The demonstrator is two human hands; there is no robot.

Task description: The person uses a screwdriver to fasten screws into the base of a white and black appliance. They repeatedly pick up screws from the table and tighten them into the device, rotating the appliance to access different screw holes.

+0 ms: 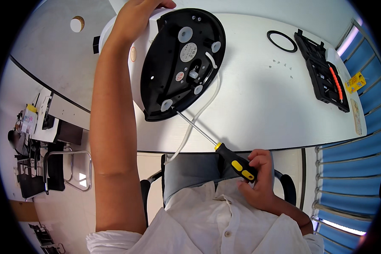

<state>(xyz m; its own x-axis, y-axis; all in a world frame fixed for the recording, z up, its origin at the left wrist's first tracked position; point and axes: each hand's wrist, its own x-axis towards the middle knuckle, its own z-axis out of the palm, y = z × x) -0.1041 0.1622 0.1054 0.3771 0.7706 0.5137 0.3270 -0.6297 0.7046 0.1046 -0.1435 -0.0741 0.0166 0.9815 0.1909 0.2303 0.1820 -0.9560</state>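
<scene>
A white appliance (142, 59) lies tipped on the white table (258, 106), its black underside (180, 63) with round grey feet facing me. My left hand (133, 19) grips the appliance's upper side and steadies it. My right hand (258, 178) is closed on the black and yellow handle of a screwdriver (237, 163). The screwdriver's long metal shaft reaches up and left, its tip at the lower edge of the black base near a grey foot. A white cord (199, 114) runs from the base down over the table's front edge.
A black rubber ring (282, 41) and a few small screws (283, 65) lie on the table to the right. A black tool case (321, 70) with a red-handled tool sits at the far right. A grey chair (190, 171) is below me. Blue blinds (351, 169) stand at right.
</scene>
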